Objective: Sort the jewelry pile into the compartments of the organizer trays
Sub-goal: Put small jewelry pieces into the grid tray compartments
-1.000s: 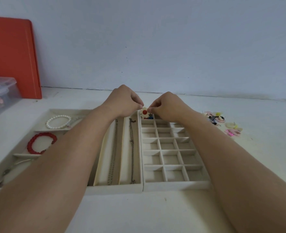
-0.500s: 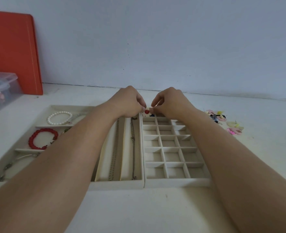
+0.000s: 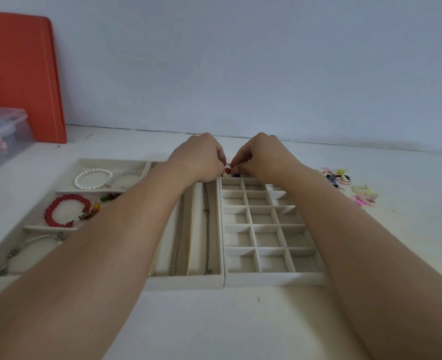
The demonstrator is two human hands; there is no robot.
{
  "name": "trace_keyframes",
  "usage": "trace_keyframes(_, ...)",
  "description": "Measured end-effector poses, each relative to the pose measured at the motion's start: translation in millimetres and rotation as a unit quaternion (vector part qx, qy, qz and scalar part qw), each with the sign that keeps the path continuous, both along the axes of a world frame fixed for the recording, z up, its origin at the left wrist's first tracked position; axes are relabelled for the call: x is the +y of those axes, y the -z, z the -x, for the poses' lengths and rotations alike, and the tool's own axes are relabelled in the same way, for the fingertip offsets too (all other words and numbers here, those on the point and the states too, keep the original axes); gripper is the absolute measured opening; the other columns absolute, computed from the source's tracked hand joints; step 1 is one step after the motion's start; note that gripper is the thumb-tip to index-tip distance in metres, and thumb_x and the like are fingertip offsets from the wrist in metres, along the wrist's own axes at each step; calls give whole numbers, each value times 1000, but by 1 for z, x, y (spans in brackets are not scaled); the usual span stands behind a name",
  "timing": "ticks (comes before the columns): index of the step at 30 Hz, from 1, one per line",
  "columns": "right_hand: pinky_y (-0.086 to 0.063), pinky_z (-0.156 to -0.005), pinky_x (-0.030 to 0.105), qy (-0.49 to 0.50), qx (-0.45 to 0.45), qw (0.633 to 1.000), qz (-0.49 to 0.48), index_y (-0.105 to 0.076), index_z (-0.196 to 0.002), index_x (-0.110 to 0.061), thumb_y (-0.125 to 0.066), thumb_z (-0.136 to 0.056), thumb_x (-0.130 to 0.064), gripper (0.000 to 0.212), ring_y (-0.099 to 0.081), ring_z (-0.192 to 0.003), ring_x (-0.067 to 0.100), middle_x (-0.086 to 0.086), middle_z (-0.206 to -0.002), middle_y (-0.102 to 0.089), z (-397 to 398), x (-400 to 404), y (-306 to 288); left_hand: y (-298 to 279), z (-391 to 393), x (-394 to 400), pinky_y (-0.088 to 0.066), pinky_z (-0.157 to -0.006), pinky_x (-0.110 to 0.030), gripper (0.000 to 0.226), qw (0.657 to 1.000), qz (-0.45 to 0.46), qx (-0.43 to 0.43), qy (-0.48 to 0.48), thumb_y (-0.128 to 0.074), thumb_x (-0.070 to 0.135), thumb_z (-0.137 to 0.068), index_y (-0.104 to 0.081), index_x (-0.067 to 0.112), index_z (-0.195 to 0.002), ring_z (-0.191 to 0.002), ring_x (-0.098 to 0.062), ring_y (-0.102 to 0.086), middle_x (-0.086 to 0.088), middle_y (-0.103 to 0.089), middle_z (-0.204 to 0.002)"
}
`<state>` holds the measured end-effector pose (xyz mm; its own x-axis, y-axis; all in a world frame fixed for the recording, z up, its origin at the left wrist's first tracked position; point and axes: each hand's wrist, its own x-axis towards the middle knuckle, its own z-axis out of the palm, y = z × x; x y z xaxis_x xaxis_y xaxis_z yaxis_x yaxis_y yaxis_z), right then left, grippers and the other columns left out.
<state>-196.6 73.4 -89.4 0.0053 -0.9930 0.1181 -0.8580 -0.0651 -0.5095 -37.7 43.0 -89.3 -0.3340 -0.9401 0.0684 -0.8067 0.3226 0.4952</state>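
My left hand [image 3: 199,159] and right hand [image 3: 262,158] meet fingertip to fingertip at the far edge of the grid tray [image 3: 266,279], both curled tight around a tiny red earring [image 3: 228,170]. Left thumb and forefinger pinch the red bead; the right hand's fingers pinch close against it, I think on its post or backing, though that part is too small to see. The piece hangs just over the far-left cells, where something dark blue [image 3: 236,175] already lies.

I judge it nearly weightless, hard and slick, easy to flick away, so I would hold the bead by its sides and keep the post clear.

Left of the grid, the long tray [image 3: 186,281] holds two chains [image 3: 206,224] in its slots. Farther left lie a pearl bracelet [image 3: 92,179] and a red bracelet [image 3: 66,210]. The remaining pile [image 3: 344,180] sits on the table [image 3: 214,320] to the right, well apart.
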Motion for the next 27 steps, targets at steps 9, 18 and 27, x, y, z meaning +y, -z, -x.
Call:
trace_keyframes(9,-43,-58,23,35,16,999,6,-80,-82,-15,-79,-85,-32,17,-59,-69,14,3,-75,-71,1,-2,2,0,7,9,-41,-69,-29,10,999,40,-12,-33,-71,22,-84,-67,31,-83,-93,-19,-62,4,-63,-100)
trace_keyframes(18,-51,-64,25,43,41,998,25,-79,-84,-18,-73,-90,-27,13,-65,-79,15,-1,-78,-71,1,-3,5,-3,6,9,-42,-70,-29,12,995,85,-18,-55,-71,18,-83,-77,28,-87,-90,-20,-63,3,-68,-98)
trace_keyframes(27,-46,-65,25,43,44,998,28,-77,-83,-21,-78,-85,-26,6,-63,-82,15,-3,-90,-66,2,-3,4,-4,4,9,-52,-73,-33,14,995,68,-69,-29,-70,23,-86,-77,26,-99,-89,-22,-65,1,-70,-100)
